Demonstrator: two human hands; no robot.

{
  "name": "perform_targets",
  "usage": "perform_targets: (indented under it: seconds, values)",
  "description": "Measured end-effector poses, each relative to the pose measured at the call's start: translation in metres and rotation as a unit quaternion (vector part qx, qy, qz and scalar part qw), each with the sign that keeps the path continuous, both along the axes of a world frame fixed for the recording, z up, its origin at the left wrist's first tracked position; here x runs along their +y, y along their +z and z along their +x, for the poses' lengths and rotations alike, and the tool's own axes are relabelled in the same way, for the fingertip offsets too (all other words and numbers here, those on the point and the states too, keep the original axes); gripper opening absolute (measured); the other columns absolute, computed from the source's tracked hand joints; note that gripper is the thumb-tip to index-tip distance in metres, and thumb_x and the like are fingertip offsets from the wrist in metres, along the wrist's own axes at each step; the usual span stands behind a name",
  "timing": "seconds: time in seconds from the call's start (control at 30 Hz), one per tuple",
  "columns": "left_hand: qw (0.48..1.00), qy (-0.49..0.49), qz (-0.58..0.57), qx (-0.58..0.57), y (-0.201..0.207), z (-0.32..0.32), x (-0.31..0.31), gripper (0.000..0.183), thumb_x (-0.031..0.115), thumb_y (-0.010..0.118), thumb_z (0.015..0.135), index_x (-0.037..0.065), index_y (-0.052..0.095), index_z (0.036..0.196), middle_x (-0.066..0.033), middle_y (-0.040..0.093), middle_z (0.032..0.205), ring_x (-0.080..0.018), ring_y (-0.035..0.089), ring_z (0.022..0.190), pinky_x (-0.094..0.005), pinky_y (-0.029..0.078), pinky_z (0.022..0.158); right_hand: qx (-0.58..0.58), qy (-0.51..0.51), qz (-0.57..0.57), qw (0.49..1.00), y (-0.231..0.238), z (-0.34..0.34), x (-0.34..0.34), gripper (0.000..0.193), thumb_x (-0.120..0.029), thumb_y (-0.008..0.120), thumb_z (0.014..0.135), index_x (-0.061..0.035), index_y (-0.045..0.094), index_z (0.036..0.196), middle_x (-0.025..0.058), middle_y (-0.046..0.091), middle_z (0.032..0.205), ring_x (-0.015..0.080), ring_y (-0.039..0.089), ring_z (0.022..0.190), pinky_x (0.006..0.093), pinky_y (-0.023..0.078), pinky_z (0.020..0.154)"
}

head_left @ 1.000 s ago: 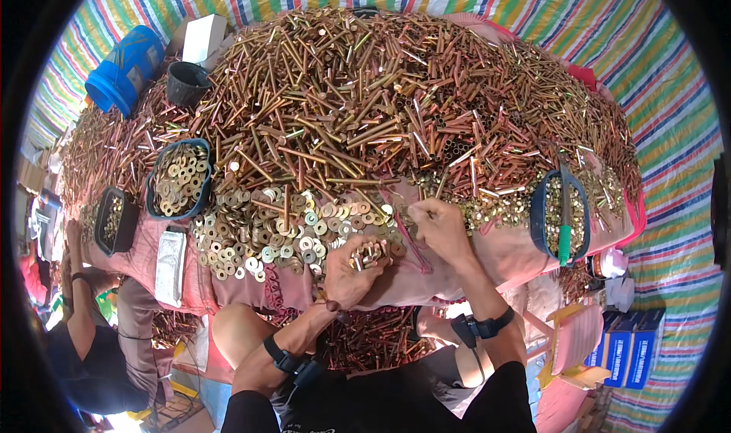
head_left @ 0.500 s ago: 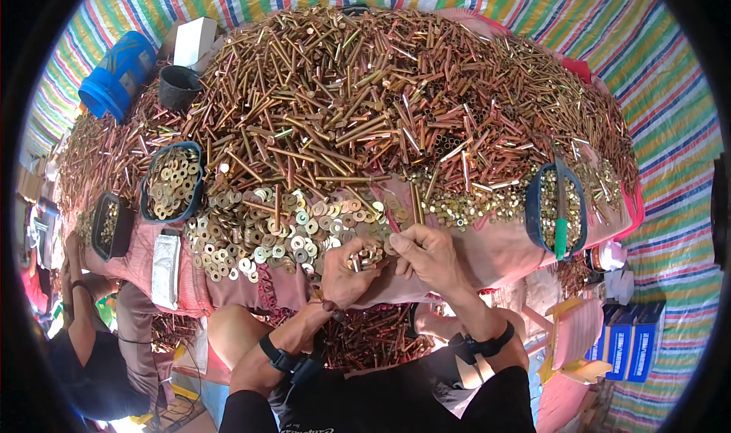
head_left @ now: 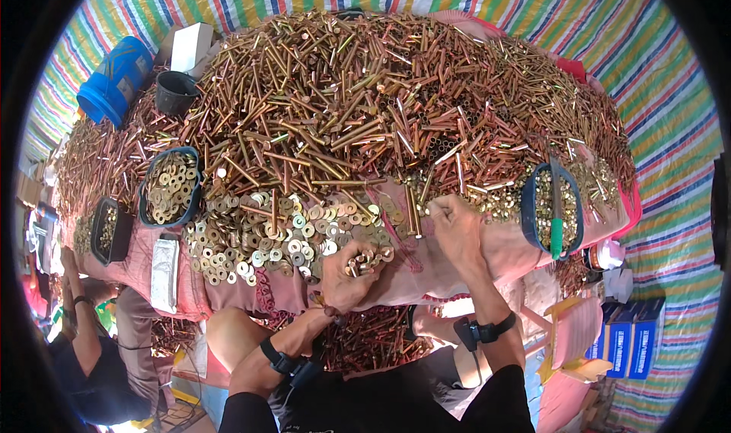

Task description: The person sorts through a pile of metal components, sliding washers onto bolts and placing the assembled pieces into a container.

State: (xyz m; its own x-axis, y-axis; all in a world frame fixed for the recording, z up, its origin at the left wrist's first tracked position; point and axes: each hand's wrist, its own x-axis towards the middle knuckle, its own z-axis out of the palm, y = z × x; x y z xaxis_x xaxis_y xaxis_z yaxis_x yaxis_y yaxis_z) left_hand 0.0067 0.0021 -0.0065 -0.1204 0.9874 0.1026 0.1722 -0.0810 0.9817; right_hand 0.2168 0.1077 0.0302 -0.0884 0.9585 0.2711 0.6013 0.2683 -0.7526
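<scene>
some small shiny metal bits point(head_left: 361, 263) sit in the curled left hand point(head_left: 344, 282) near the close edge of the pink cloth point(head_left: 422, 277), and the right hand point(head_left: 461, 229) bunches its fingers beside the nuts point(head_left: 499, 203), pinching what i cannot tell.

I wear a black short-sleeved top point(head_left: 373, 402) at six o'clock. Toward seven, behind my left hand point(head_left: 340, 278), are a dark-beaded bracelet point(head_left: 332, 311) and a black strap point(head_left: 273, 354) with a boxy unit point(head_left: 306, 372). Toward five, behind my right hand point(head_left: 458, 229), a similar strap point(head_left: 499, 327) trails a thin cable point(head_left: 478, 363).
</scene>
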Motion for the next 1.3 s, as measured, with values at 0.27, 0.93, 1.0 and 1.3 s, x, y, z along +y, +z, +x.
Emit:
perform_targets:
  seconds: [0.27, 0.93, 1.0, 1.3]
  values:
    - [1.0, -0.019, -0.007, -0.012, 0.002, -0.007, -0.003, 0.028, 0.0, 0.081, 0.076, 0.004, 0.064, 0.098, -0.0041, 0.07, 0.087, -0.0094, 0.063, 0.081, -0.026, 0.052, 0.074, -0.191, -0.088, -0.01, 0.978, -0.02, -0.021, 0.036, 0.034, -0.037, 0.072, 0.087, -0.0036, 0.073, 0.08, 0.0215, 0.069, 0.072, 0.0421, 0.069, 0.068, 0.0508, 0.053, 0.066]
    - [0.994, -0.042, -0.032, -0.094, 0.003, 0.0, 0.001, 0.027, -0.004, 0.076, 0.079, 0.003, 0.064, 0.102, -0.0044, 0.07, 0.093, -0.01, 0.064, 0.086, -0.0257, 0.053, 0.076, 0.162, 0.143, -0.172, 0.961, 0.028, -0.026, -0.054, 0.022, -0.016, 0.073, 0.089, 0.0031, 0.062, 0.089, 0.0092, 0.065, 0.071, 0.0145, 0.065, 0.059, 0.0278, 0.05, 0.054]
    - [0.996, -0.039, -0.04, -0.067, 0.004, 0.001, 0.001, 0.026, -0.004, 0.076, 0.079, 0.003, 0.064, 0.102, -0.0046, 0.071, 0.093, -0.01, 0.064, 0.086, -0.0255, 0.053, 0.076, 0.107, 0.149, -0.099, 0.978, 0.029, -0.024, -0.056, 0.021, -0.014, 0.074, 0.088, 0.0034, 0.062, 0.089, 0.0101, 0.064, 0.072, 0.0168, 0.066, 0.061, 0.0296, 0.049, 0.054]
    - [0.997, 0.0, 0.071, -0.017, -0.008, -0.001, 0.001, 0.027, 0.0, 0.076, 0.073, 0.003, 0.065, 0.098, -0.0088, 0.072, 0.093, -0.0147, 0.067, 0.084, -0.0294, 0.053, 0.076, -0.01, 0.197, 0.018, 0.98, 0.0, -0.03, -0.058, 0.023, -0.012, 0.076, 0.082, 0.0013, 0.058, 0.082, 0.0121, 0.058, 0.075, 0.0257, 0.059, 0.061, 0.0382, 0.047, 0.056]
